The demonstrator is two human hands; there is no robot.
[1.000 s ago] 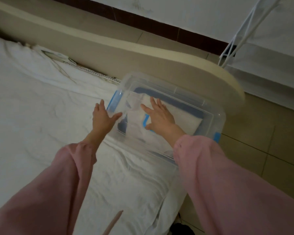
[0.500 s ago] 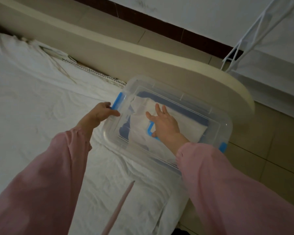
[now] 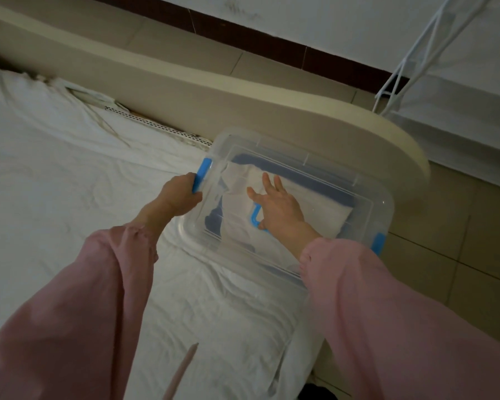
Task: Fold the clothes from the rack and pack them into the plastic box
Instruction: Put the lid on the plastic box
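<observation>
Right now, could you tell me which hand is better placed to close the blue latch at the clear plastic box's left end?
Left. The left hand curls round that blue latch, while the right hand lies flat on the transparent lid over the blue handle.

Dim, flat light with only soft shadows; the white bed sheet (image 3: 70,212) looks grey. The wide lens curves the edges, and the near sleeves (image 3: 70,327) are slightly blurred.

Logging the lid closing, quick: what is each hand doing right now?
Left hand: grips the blue latch.
Right hand: open, flat on the box lid.
</observation>
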